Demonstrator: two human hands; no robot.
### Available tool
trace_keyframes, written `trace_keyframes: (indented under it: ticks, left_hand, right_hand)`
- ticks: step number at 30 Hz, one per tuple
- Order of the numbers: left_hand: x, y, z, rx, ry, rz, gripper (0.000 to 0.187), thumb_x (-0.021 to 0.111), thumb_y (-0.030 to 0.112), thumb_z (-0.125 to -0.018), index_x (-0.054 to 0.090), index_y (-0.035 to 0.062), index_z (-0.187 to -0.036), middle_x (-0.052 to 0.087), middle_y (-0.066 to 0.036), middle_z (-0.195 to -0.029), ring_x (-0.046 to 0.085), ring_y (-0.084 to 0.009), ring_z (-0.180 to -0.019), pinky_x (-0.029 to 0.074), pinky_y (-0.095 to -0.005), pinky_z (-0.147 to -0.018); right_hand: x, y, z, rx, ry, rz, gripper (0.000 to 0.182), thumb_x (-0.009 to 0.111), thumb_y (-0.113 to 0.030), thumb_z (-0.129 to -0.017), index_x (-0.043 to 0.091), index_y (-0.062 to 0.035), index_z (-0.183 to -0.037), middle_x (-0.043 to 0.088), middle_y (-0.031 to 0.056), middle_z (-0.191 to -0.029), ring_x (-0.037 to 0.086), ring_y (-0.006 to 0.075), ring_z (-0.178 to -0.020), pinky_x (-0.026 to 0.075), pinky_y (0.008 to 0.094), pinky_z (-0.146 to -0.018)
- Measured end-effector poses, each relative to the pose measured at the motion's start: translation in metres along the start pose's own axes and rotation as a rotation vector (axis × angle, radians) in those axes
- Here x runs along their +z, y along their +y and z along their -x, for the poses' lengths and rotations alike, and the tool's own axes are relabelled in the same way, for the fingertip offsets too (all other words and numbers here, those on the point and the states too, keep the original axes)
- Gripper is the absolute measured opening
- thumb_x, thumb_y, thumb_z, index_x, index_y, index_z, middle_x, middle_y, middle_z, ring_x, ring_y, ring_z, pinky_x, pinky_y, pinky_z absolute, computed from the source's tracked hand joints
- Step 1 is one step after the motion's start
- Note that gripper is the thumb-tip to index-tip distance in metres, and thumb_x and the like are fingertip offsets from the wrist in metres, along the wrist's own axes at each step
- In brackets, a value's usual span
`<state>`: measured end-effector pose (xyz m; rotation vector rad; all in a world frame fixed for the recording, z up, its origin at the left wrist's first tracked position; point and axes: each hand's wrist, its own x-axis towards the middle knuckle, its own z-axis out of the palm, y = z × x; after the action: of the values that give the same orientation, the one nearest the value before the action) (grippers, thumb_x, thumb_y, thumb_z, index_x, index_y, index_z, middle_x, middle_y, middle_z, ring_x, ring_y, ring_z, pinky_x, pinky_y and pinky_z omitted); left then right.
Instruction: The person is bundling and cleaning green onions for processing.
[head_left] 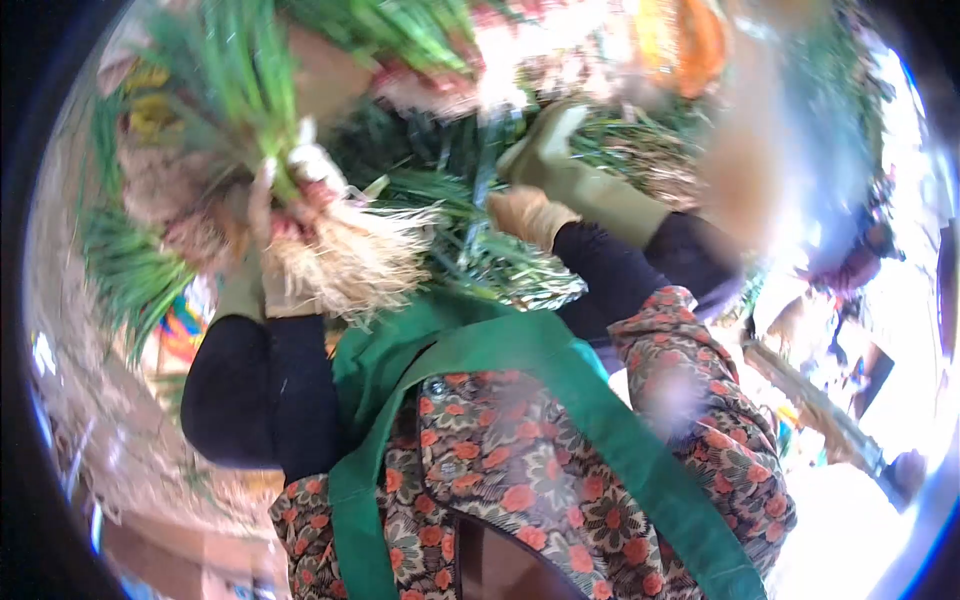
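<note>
My left hand (306, 150), in a pale glove, is closed around a bunch of spring onions (340, 245). Their reddish bulbs and long whitish roots point toward me and to the right, while the green tops reach up the picture. To the right, my right hand (532, 214), also gloved, is low beside dark green cut leaves (450, 200). Its fingers look curled, and what they may hold is hidden. Black sleeves cover both forearms.
More onion bunches (430, 70) lie at the top, others (135, 265) at the far left. An olive-green boot (615, 190) is beside my right forearm. A green apron (450, 350) covers my lap. Blurred smears hide part of the right side.
</note>
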<state>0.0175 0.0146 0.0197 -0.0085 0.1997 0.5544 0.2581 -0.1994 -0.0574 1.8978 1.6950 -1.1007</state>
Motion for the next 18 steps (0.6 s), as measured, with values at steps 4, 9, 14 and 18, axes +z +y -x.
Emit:
trace_keyframes:
  ticks: [4, 9, 14, 18]
  left_hand:
    - [0.010, -0.006, -0.005, 0.064, 0.109, 0.009, 0.068, 0.054, 0.025, -0.087, 0.016, -0.0016, -0.138, 0.046, -0.001, -0.092, 0.047, -0.0144, -0.086, 0.040, -0.0311, -0.081]
    - [0.010, -0.008, -0.004, 0.025, 0.007, 0.048, 0.061, 0.055, 0.018, -0.087, 0.024, 0.0026, -0.138, 0.047, -0.002, -0.093, 0.046, -0.0134, -0.085, 0.038, -0.0280, -0.081]
    - [0.036, -0.004, 0.001, -0.053, -0.255, 0.277, 0.057, 0.057, 0.017, -0.086, 0.030, 0.0052, -0.135, 0.049, 0.001, -0.094, 0.047, -0.0131, -0.088, 0.038, -0.0296, -0.084]
    - [0.084, -0.049, 0.008, 0.041, -0.217, 0.374, 0.052, 0.058, 0.018, -0.085, 0.038, 0.0056, -0.131, 0.050, 0.001, -0.092, 0.049, -0.0126, -0.087, 0.039, -0.0299, -0.085]
  right_hand:
    - [-0.165, 0.029, 0.130, 0.293, 0.693, -0.458, 0.032, 0.064, -0.020, -0.082, 0.059, -0.0113, -0.112, 0.065, 0.0107, -0.087, 0.059, 0.0180, -0.080, 0.047, 0.0308, -0.074]
    - [-0.129, 0.165, 0.292, 0.382, 1.207, -0.501, 0.033, 0.060, -0.012, -0.085, 0.056, -0.0092, -0.118, 0.056, -0.0021, -0.075, 0.047, 0.0043, -0.068, 0.041, 0.0211, -0.059]
    - [-0.032, 0.219, 0.380, 1.118, 0.410, -0.160, 0.044, 0.061, -0.025, -0.080, 0.053, -0.0076, -0.120, 0.055, 0.0196, -0.118, 0.050, 0.0309, -0.115, 0.037, 0.0395, -0.098]
    - [-0.071, 0.135, 0.334, 0.216, 1.097, -0.809, 0.045, 0.057, -0.023, -0.086, 0.048, -0.0038, -0.125, 0.057, 0.0133, -0.116, 0.052, 0.0193, -0.109, 0.040, 0.0304, -0.094]
